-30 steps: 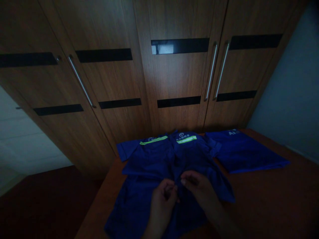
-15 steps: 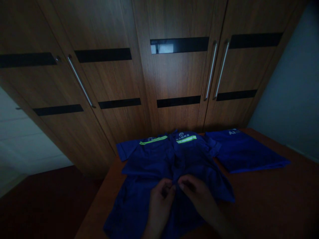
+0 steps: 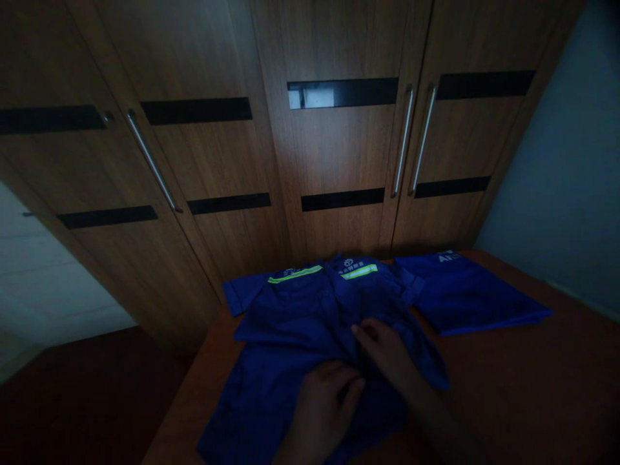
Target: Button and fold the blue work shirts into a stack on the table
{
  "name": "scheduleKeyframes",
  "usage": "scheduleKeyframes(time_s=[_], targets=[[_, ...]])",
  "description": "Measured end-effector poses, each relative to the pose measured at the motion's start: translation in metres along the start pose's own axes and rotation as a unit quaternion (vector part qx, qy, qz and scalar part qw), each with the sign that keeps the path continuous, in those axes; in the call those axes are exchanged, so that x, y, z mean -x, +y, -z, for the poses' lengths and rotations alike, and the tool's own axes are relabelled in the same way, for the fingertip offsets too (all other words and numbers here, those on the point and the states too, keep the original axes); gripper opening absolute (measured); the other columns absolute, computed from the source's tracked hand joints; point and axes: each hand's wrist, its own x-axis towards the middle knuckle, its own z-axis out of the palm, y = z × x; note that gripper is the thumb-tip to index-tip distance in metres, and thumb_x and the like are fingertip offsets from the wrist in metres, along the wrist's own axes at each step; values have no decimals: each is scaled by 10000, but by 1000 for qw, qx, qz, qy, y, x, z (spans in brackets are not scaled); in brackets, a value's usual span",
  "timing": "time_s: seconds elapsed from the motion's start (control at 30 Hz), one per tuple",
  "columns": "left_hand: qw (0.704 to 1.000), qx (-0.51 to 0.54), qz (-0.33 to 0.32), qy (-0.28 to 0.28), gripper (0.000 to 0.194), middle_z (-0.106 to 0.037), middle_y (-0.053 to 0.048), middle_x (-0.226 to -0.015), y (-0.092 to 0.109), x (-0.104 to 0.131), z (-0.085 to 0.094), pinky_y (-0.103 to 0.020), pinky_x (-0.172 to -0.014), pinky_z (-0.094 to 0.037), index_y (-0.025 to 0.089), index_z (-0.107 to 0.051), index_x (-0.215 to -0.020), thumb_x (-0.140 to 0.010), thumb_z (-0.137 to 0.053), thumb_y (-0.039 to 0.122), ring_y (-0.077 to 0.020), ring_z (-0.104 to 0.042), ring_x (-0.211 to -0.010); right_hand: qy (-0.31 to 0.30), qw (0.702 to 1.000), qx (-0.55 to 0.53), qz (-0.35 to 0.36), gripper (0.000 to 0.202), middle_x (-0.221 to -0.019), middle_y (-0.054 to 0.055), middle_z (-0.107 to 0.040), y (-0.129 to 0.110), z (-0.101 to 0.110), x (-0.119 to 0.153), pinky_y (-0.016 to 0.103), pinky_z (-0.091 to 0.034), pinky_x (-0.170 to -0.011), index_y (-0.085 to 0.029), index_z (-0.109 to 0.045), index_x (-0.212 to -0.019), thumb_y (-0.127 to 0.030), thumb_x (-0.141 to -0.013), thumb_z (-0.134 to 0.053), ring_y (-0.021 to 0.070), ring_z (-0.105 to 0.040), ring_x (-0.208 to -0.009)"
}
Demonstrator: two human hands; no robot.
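Observation:
A dark blue short-sleeved work shirt (image 3: 285,361) lies spread front up, with yellow-green reflective strips and pale lettering across its chest. Over the lower part of its front is my left hand (image 3: 327,400), fingers curled toward the thumb at the cloth near the middle opening. Slightly higher and to the right, my right hand (image 3: 385,349) bends its thumb and fingers together on the shirt's front. In this dim light the bit of cloth at the fingertips is hard to make out.
A folded brighter blue garment (image 3: 475,297) with white letters lies right of the shirt on the reddish-brown table (image 3: 523,387). Behind the table stands a wooden wardrobe (image 3: 339,148) with long metal handles. A pale wall (image 3: 552,181) is at the right.
My hands were together at the shirt's middle opening and are now apart. The left has shifted down and right, the right a little up. The view has turned slightly.

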Motion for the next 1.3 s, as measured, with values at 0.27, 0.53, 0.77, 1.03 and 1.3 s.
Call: scheduleKeyframes(time_s=[0.27,0.53,0.77,1.03,1.3], targets=[[996,-62,54,27,118,-675,-41,-884,-3,10,8,-292,-744,-430,250,-670,-874,-819,-566,246,-222,-616,-841,122,990,-52,37,163,-683,6,-663,-13,14,-37,288,-431,-654,-203,-643,-728,-345,-722,-564,192,-603,-677],[998,-4,66,-9,186,-641,-31,-799,-3,15,8,-243,-669,-415,220,-668,-785,-839,-496,176,-170,-605,-751,97,986,-121,61,229,-737,25,-685,-24,-2,-60,305,-458,-709,-187,-664,-774,-388,-716,-572,196,-618,-727],[999,-35,25,-4,235,-665,-51,-865,13,3,23,-261,-747,-435,227,-675,-823,-870,-449,181,-188,-607,-827,-9,983,-182,6,211,-607,-2,-618,-7,-21,-43,258,-409,-573,-168,-650,-656,-375,-668,-608,146,-548,-583],[969,-239,41,-48,275,-684,-74,-904,-8,-57,33,-289,-766,-447,218,-651,-892,-901,-377,197,-203,-639,-840,-16,969,-239,-52,153,-534,-45,-543,8,-12,-29,225,-340,-523,-170,-609,-602,-319,-639,-602,106,-468,-519],[936,-318,105,-107,166,-707,-103,-874,-35,-57,31,-307,-692,-463,203,-669,-829,-837,-522,279,-257,-670,-842,-5,942,-322,-97,191,-523,-19,-583,16,-5,-28,263,-393,-535,-181,-617,-610,-365,-655,-594,149,-518,-514]])
